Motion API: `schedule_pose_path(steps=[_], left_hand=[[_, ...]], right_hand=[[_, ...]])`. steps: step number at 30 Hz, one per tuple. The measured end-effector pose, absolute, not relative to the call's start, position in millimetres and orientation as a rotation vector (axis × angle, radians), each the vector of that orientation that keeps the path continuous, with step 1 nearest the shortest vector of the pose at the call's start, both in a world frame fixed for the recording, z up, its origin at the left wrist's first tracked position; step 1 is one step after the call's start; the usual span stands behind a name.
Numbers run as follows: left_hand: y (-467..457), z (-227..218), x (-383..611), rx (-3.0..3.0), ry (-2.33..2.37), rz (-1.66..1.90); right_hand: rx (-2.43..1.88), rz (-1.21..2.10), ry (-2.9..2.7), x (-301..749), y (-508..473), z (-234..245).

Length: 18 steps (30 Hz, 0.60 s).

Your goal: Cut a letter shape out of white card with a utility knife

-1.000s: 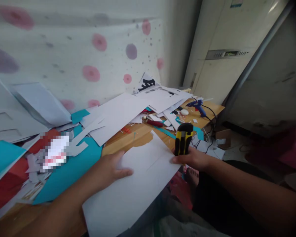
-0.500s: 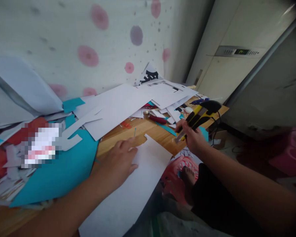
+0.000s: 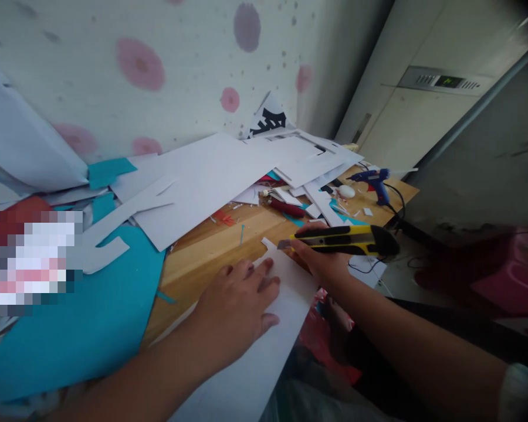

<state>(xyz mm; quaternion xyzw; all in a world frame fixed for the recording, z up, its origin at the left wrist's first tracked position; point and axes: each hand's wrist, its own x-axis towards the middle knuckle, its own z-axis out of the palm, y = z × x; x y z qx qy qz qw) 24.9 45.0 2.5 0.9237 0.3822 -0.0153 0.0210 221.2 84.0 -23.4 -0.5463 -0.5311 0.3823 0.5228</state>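
A white sheet of board or stiff paper (image 3: 242, 375) lies along the front of the wooden table, with an irregular notch at its far end. My left hand (image 3: 242, 308) rests on this sheet, its fingers spread. In my right hand (image 3: 323, 264) is a yellow and black utility knife (image 3: 343, 240), held nearly level. The blade points left, close to the notched far end of the sheet; whether it touches cannot be made out. My right fingers wrap around the knife near its blade end.
Large white sheets (image 3: 202, 176) and a teal sheet (image 3: 92, 322) cover much of the wooden table (image 3: 193, 252). A blue glue gun (image 3: 376, 181) with a cord sits at the far right corner. A dark red handle (image 3: 287, 208) lies among scraps. A pink object (image 3: 510, 275) stands right.
My right hand has brought the knife left and down, from upright to nearly level over the sheet's far end. My left hand has moved slightly forward on the sheet. The view has shifted.
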Motion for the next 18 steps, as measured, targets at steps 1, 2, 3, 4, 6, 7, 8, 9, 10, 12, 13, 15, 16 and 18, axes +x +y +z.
schedule_pose_path(steps=[1,2,3,4,6,7,8,9,10,12,13,15,16,18], left_hand=[[45.4,3.1,25.4,2.863,1.182,-0.053],[45.7,3.2,26.0,2.866,1.178,-0.052],[45.9,3.1,26.6,2.87,1.176,-0.05],[46.0,2.9,27.1,2.873,1.175,-0.048],[46.4,2.4,27.8,2.869,1.171,-0.041],[46.7,2.2,27.9,2.863,1.167,-0.04],[47.0,1.9,28.0,2.858,1.165,-0.04],[47.4,1.6,28.0,2.855,1.162,-0.038],[47.8,1.2,27.9,2.855,1.158,-0.031],[48.4,0.3,27.6,2.864,1.154,-0.015],[48.5,-0.1,27.5,2.872,1.153,-0.005],[48.7,-0.3,27.6,2.881,1.154,-0.002],[48.8,-0.1,27.9,2.882,1.156,-0.01],[49.0,0.4,28.4,2.876,1.163,-0.033]], right_hand=[[-1.304,0.934,-1.278,221.1,82.9,-24.8],[-1.294,0.953,-1.284,221.4,82.0,-26.3],[-1.281,0.96,-1.296,221.9,81.4,-28.0],[-1.27,0.95,-1.316,222.7,81.0,-29.7],[-1.262,0.907,-1.383,224.7,80.9,-32.4],[-1.262,0.877,-1.417,225.6,81.2,-33.3],[-1.263,0.85,-1.45,226.5,81.5,-33.8],[-1.263,0.831,-1.471,227.1,81.9,-34.0],[-1.26,0.825,-1.484,227.5,82.3,-33.9],[-1.259,0.845,-1.486,227.8,82.6,-33.6],[-1.261,0.865,-1.486,227.6,82.6,-33.4],[-1.271,0.878,-1.488,227.2,82.3,-33.4],[-1.278,0.87,-1.493,227.0,82.2,-33.6],[-1.291,0.852,-1.495,226.7,82.0,-34.0]])
